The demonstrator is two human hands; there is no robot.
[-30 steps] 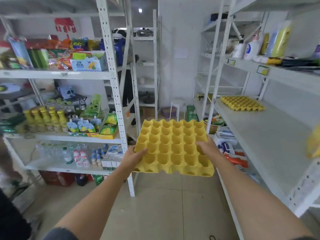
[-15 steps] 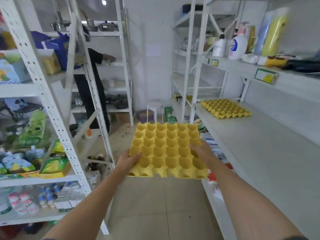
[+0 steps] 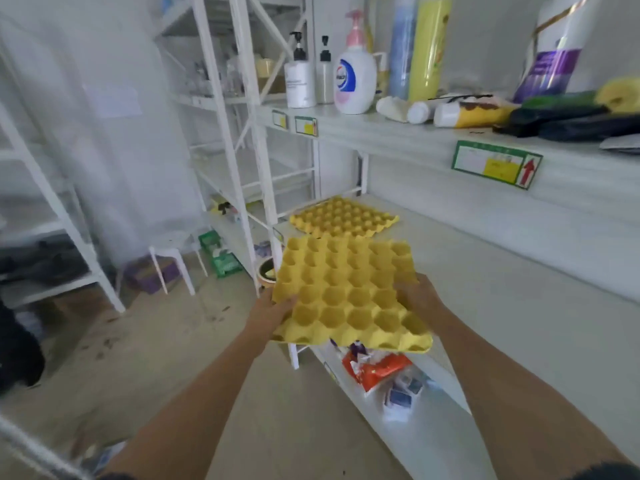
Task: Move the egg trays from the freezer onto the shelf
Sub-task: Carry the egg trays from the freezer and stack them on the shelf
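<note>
I hold an empty yellow egg tray (image 3: pixel 349 292) level in front of me with both hands. My left hand (image 3: pixel 272 311) grips its left edge and my right hand (image 3: pixel 420 297) grips its right edge. The tray hovers over the front corner of the white middle shelf (image 3: pixel 502 306) on my right. A second yellow egg tray (image 3: pixel 343 218) lies flat on that shelf just beyond the one I hold. No freezer is in view.
The shelf above carries pump bottles (image 3: pixel 355 74), tubes and dark bags. The lower shelf holds red and blue packets (image 3: pixel 377 368). A white upright post (image 3: pixel 258 161) stands at the shelf's far corner. A white stool (image 3: pixel 173 254) and green crate (image 3: pixel 220 254) sit on the floor.
My view has swung right, away from the left snack shelves, and closer to the right shelf. The held tray has moved toward the shelf, near the tray lying there.
</note>
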